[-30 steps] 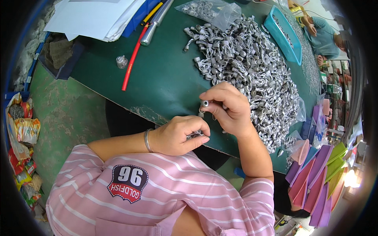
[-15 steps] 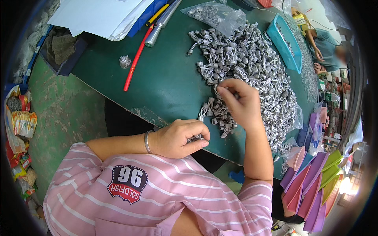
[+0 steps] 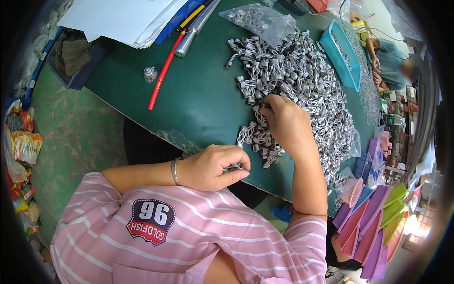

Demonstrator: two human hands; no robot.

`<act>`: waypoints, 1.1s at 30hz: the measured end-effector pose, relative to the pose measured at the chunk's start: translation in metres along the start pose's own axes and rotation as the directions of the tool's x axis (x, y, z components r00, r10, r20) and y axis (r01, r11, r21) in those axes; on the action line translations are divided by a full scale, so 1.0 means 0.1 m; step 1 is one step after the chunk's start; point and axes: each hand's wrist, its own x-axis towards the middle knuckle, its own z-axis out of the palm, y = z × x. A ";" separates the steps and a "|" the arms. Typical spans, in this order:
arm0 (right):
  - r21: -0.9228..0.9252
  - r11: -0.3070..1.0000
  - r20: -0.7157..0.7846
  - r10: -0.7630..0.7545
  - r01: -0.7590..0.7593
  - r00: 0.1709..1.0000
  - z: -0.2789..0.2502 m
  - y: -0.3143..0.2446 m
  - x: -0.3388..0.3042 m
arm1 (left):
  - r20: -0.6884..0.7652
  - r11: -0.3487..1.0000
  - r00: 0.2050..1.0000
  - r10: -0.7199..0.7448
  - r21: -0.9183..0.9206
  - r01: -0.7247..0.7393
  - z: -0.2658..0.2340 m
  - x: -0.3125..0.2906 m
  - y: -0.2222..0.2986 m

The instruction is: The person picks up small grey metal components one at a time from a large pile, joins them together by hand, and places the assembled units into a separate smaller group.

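A big heap of grey threaded caps with pale looped cords covers the right half of the green table. My left hand, a metal bangle at its wrist, is curled closed around a few of these caps near the table's front edge; only bits of them show between thumb and fingers. At the heap's left side, my right hand reaches down with thumb and fingers drawn together among the caps. Its fingertips are partly hidden, so what they pinch cannot be made out. A few caps lie between the two hands.
A clear bag of caps and a turquoise basket stand beyond the heap. A red pencil, a silver-coloured tool and papers lie at left. Colourful plastic bins are at right. Another person sits far right.
My right hand has lowered and turned slightly, its fingers now down at the heap's left edge. My left hand stays almost where it was, still closed.
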 end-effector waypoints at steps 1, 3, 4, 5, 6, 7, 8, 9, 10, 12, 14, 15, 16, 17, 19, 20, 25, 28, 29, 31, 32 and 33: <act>-0.004 1.000 -0.031 -0.018 0.018 0.999 0.03 0.01 -0.01 | -0.001 1.000 1.000 -0.001 -0.004 0.001 0.00 0.00 0.00; 0.053 0.994 -0.143 -0.088 0.097 0.986 0.08 0.03 -0.03 | -0.005 1.000 1.000 -0.003 -0.010 0.003 0.00 0.00 0.00; 0.108 0.981 -0.223 -0.132 0.159 0.966 0.10 0.05 -0.05 | -0.006 1.000 1.000 -0.003 -0.014 0.003 0.00 0.00 0.00; 0.156 0.962 -0.304 -0.169 0.224 0.938 0.12 0.07 -0.08 | -0.006 1.000 1.000 -0.003 -0.018 0.002 0.00 0.00 0.00; 0.206 0.939 -0.336 -0.196 0.275 0.921 0.13 0.10 -0.11 | -0.006 1.000 1.000 -0.002 -0.022 0.002 0.00 0.00 0.00; 0.236 0.920 -0.378 -0.211 0.315 0.901 0.14 0.10 -0.15 | -0.007 1.000 1.000 0.008 -0.006 -0.008 0.01 0.00 -0.01; 0.263 0.898 -0.420 -0.224 0.354 0.880 0.14 0.10 -0.20 | -0.009 1.000 1.000 0.019 0.009 -0.019 0.01 0.00 -0.02; 0.288 0.873 -0.461 -0.233 0.393 0.856 0.14 0.09 -0.23 | -0.009 0.999 1.000 0.029 0.023 -0.029 0.01 0.00 -0.02; 0.287 0.854 -0.512 -0.245 0.433 0.823 0.15 0.08 -0.25 | -0.003 0.999 1.000 0.024 0.027 -0.023 0.00 0.00 -0.02; 0.315 0.816 -0.567 -0.247 0.484 0.786 0.16 0.04 -0.27 | 0.007 0.999 1.000 0.012 0.035 -0.012 -0.01 0.01 0.00; 0.344 0.786 -0.606 -0.232 0.514 0.760 0.21 0.05 -0.29 | 0.011 0.999 1.000 0.008 0.038 -0.008 -0.01 0.01 -0.01; 0.677 0.569 -0.546 -0.037 0.467 0.837 0.22 0.06 -0.30 | 0.011 0.999 1.000 0.006 0.040 -0.006 -0.01 0.01 -0.01; 0.894 0.247 -0.409 0.115 0.373 0.905 0.22 0.07 -0.31 | 0.011 0.999 1.000 0.001 0.035 -0.001 -0.01 0.01 -0.01; 0.961 -0.127 -0.219 0.198 0.246 0.955 0.22 0.07 -0.31 | 0.010 1.000 1.000 -0.004 0.029 0.004 -0.01 0.01 -0.01; 0.626 -0.779 0.189 0.117 -0.028 0.975 0.20 0.08 -0.28 | 0.008 1.000 1.000 -0.006 0.019 0.006 0.00 0.01 -0.01; 0.662 -0.748 0.188 0.108 -0.045 0.976 0.18 0.10 -0.25 | 0.007 1.000 1.000 -0.002 0.013 0.002 0.01 0.00 -0.01; 0.640 0.763 -0.150 0.241 -0.092 0.959 0.15 0.01 0.02 | -0.010 0.999 1.000 0.030 0.028 -0.030 0.01 0.01 -0.02; -0.047 0.997 -0.227 0.050 -0.063 0.972 0.14 -0.11 0.13 | -0.008 1.000 1.000 -0.027 0.002 0.027 0.01 0.01 0.02; -0.087 0.994 -0.181 0.046 -0.062 0.982 0.13 -0.13 0.15 | -0.013 1.000 1.000 -0.018 0.004 0.018 0.00 0.01 0.01; -0.153 0.987 -0.113 0.031 -0.048 0.993 0.13 -0.14 0.17 | -0.023 1.000 1.000 0.001 0.006 0.000 0.01 0.00 0.00; -0.180 0.983 -0.092 0.019 -0.036 0.996 0.14 -0.13 0.17 | -0.021 1.000 1.000 0.000 0.001 0.000 0.01 0.00 0.00; -0.206 0.978 -0.071 0.008 -0.023 0.997 0.14 -0.12 0.17 | -0.019 1.000 1.000 0.000 -0.003 0.000 0.00 0.00 0.01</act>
